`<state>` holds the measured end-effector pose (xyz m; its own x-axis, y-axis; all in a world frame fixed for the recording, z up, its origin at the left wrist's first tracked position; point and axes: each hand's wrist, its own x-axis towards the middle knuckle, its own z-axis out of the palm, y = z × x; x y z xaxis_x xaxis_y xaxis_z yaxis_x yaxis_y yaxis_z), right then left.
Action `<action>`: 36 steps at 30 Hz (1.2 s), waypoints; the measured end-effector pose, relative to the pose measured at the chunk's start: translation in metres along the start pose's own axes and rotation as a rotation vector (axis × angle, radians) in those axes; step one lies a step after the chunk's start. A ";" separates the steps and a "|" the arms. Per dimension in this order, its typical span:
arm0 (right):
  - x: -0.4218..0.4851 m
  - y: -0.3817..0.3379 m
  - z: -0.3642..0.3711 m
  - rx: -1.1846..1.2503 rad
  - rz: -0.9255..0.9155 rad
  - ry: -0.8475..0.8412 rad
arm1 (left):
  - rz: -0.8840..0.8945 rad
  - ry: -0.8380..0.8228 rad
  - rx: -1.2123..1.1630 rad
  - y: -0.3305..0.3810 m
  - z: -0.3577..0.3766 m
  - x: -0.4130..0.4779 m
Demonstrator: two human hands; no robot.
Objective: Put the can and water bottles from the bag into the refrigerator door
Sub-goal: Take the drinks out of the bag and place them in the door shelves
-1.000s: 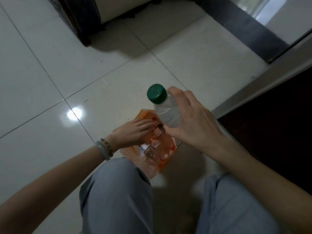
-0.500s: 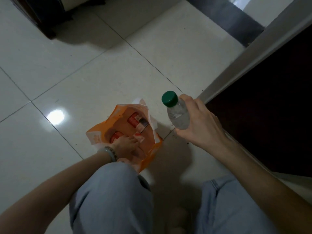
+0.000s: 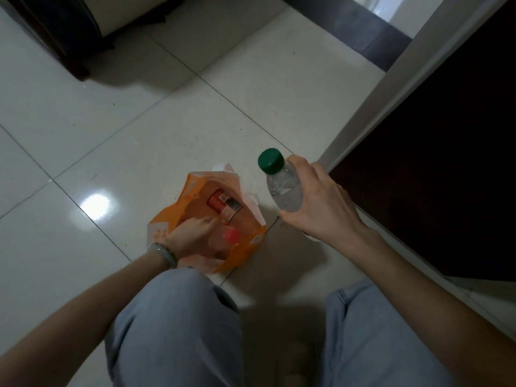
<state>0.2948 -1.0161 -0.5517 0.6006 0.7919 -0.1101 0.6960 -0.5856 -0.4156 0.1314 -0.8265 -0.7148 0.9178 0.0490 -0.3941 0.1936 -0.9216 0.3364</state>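
An orange plastic bag (image 3: 164,222) stands open on the tiled floor in front of my knees. Inside it lies a red can (image 3: 223,203) and a clear bottle with a red cap (image 3: 232,236). My left hand (image 3: 190,233) reaches into the bag, fingers resting by the red-capped bottle; whether it grips that bottle is unclear. My right hand (image 3: 321,205) holds a clear water bottle with a green cap (image 3: 282,185) up in the air, to the right of the bag.
A dark refrigerator door panel (image 3: 435,152) with a pale edge runs along the right. Dark furniture (image 3: 55,37) stands at the top left. White glossy floor tiles (image 3: 111,129) spread around the bag. My knees in light jeans (image 3: 178,325) fill the bottom.
My right hand has carried the green-capped bottle out of the bag and to the right. My left hand has gone from the bag's rim down into it.
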 end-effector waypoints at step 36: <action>-0.274 -0.191 -0.549 0.266 0.606 0.406 | 0.416 0.119 -0.183 0.397 -0.606 -0.213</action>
<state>0.2130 -1.2162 0.0534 0.9790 0.1916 -0.0695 0.1131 -0.7945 -0.5966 0.2226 -0.9696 0.0215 0.9617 -0.2565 -0.0962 -0.1512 -0.7898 0.5944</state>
